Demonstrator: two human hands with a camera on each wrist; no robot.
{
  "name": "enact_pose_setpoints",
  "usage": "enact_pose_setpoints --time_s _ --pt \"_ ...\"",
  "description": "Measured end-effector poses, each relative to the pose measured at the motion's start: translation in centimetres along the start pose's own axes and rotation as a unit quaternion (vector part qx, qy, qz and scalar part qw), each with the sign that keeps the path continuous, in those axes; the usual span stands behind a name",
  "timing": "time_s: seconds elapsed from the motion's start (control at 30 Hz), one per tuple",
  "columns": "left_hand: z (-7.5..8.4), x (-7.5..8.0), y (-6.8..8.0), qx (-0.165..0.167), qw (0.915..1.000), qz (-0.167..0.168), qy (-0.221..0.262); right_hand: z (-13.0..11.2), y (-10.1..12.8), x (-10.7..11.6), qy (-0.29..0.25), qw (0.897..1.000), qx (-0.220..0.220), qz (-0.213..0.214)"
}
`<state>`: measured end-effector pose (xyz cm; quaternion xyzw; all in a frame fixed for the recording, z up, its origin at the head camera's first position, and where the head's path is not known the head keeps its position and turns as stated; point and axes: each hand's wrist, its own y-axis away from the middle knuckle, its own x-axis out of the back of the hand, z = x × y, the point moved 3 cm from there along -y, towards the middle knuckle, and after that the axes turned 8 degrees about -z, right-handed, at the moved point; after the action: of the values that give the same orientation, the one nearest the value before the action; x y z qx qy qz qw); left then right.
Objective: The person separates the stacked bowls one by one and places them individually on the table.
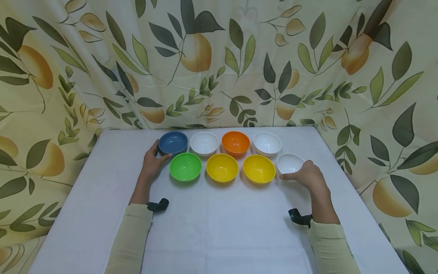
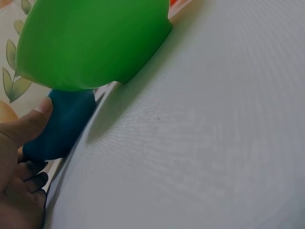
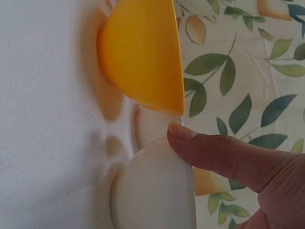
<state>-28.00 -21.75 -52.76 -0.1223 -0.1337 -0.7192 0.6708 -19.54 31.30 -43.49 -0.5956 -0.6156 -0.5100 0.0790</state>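
At the far left of the back row, my left hand (image 1: 151, 163) holds a blue bowl (image 1: 173, 143) from its left side. In the left wrist view the thumb (image 2: 35, 121) lies against the blue bowl (image 2: 66, 125), with fingers curled below. A green bowl (image 1: 186, 167) stands just in front of it. My right hand (image 1: 309, 175) grips a white bowl (image 1: 289, 163) at the right end of the front row. In the right wrist view its thumb (image 3: 209, 148) presses the rim of the white bowl (image 3: 155, 186); the other fingers are mostly hidden.
Two yellow bowls (image 1: 222, 168) stand between the green bowl and the gripped white one. Behind them are an orange bowl (image 1: 235, 143) and two more white bowls (image 1: 204, 143). White cloth covers the table (image 1: 219, 224); a patterned curtain (image 1: 219, 91) hangs along its back edge.
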Motion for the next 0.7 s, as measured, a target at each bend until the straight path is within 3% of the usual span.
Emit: enact_pose_setpoints --time_s 0.7 --pt "-0.03 0.41 0.5 0.007 1.0 -0.005 0.002 0.13 -0.14 0.14 0.002 1.0 0.017 0.001"
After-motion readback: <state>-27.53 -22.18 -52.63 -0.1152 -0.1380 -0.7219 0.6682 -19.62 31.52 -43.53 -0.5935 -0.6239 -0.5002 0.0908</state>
